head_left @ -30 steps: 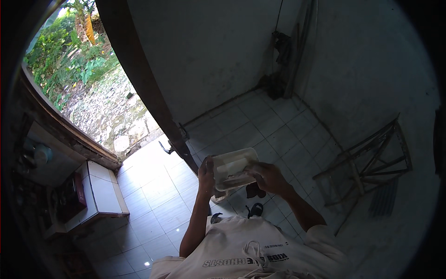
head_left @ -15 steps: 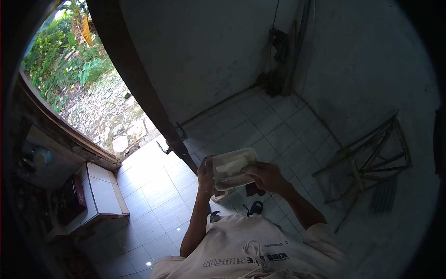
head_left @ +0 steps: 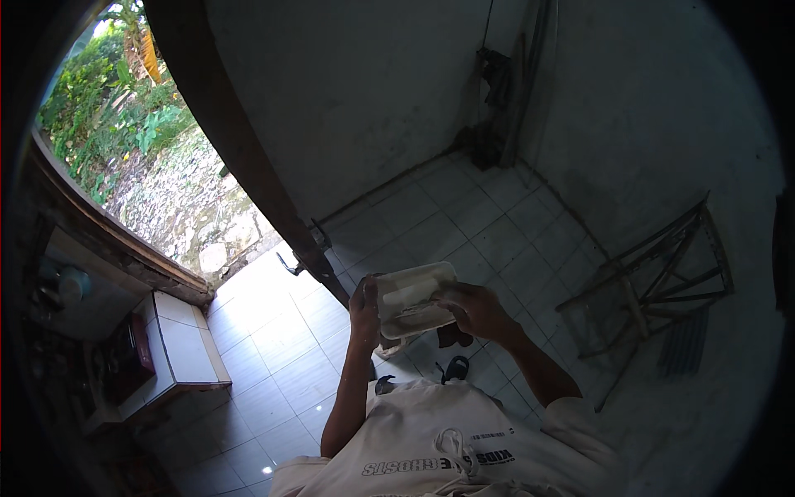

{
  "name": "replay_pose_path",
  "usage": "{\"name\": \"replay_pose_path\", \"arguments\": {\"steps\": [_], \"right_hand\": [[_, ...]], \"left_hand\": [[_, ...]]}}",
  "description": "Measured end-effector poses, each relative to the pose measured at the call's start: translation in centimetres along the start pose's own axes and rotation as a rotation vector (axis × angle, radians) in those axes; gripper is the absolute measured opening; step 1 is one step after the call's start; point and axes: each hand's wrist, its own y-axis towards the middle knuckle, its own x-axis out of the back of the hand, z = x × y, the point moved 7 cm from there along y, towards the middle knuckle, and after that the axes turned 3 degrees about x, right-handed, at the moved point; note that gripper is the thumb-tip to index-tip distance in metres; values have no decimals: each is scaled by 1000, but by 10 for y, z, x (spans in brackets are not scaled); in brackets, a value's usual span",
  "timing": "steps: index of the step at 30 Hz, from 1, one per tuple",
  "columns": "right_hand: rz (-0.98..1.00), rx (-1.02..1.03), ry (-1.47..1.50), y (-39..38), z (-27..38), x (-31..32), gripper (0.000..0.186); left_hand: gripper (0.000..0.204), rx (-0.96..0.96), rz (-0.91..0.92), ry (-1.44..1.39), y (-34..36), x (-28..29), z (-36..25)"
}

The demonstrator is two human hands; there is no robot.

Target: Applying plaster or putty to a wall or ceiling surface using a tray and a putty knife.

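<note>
Held out in front of my body is a whitish, shallow rectangular container (head_left: pixel 399 290), its open side facing up toward me. My left hand (head_left: pixel 364 311) grips its left edge. My right hand (head_left: pixel 474 308) is at the container's right part, with its fingertips bent together over the inside. What those fingertips hold, if anything, is too dark and blurred to make out. Brownish marks show on the inner surface beside the fingertips. Below the container, a pale object (head_left: pixel 391 349) is partly hidden by it.
A dark sandal (head_left: pixel 455 369) shows on the tiled floor (head_left: pixel 306 364) near my shirt. A wooden frame (head_left: pixel 654 290) leans at the right wall. To the left stands a tiled counter (head_left: pixel 186 348), near an open doorway with a dark door (head_left: pixel 240 124). Poles (head_left: pixel 523 91) stand in the far corner.
My right hand has shifted slightly over the container, its fingertips moving a little to the right. The left hand keeps its grip, and the container has barely moved.
</note>
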Motion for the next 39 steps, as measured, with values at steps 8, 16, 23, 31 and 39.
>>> {"name": "replay_pose_path", "arguments": {"steps": [8,16,23,31,39], "right_hand": [[-157,24,-91,2,11,7,21],[17,-23,5,-8,4,-1,30],[3,-26,-28,-15,5,7,24],[-117,-58,-100,-6,3,16,30],[-89,26,-36,-21,-4,-3,28]], "left_hand": [[43,7,-31,47,1,-3,0],[42,71,-14,26,5,0,14],[38,102,32,-82,3,-9,16],[33,52,62,8,9,-18,14],[33,31,77,-77,8,-13,14]]}}
